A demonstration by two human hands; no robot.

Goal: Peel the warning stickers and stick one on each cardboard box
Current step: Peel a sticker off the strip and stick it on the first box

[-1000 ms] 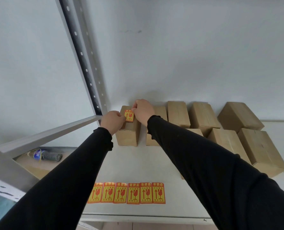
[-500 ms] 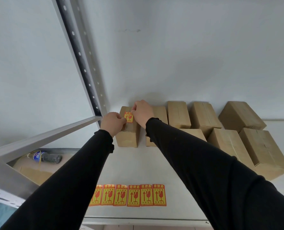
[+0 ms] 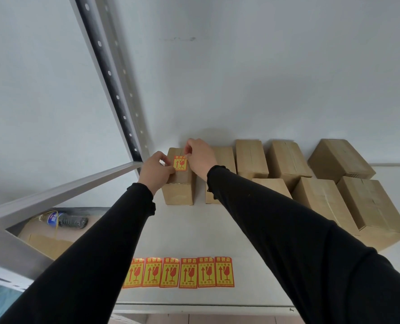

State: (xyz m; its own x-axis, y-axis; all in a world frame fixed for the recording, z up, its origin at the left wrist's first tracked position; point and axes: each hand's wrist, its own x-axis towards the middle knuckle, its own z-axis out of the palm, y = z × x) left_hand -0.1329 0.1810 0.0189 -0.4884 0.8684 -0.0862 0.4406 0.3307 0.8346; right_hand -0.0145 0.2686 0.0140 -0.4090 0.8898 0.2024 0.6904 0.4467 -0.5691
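Note:
A yellow and red warning sticker (image 3: 180, 163) lies on top of the leftmost cardboard box (image 3: 179, 190) at the back of the white shelf (image 3: 194, 230). My left hand (image 3: 155, 170) rests on the box's left top edge, fingers curled, with a fingertip at the sticker's lower left corner. My right hand (image 3: 199, 156) touches the sticker's upper right corner with pinched fingers. Several more warning stickers (image 3: 179, 272) lie in a row near the shelf's front edge. Several other plain boxes (image 3: 288, 162) stand to the right.
A grey perforated metal upright (image 3: 115, 90) and a crossbar (image 3: 61, 190) frame the shelf on the left. Below left, a plastic bottle (image 3: 63, 219) lies on a cardboard carton (image 3: 42, 244). A white wall stands right behind the boxes.
Both hands have stayed on the leftmost box. The sticker now lies flatter and shows more fully, with the fingers shifted out to its corners.

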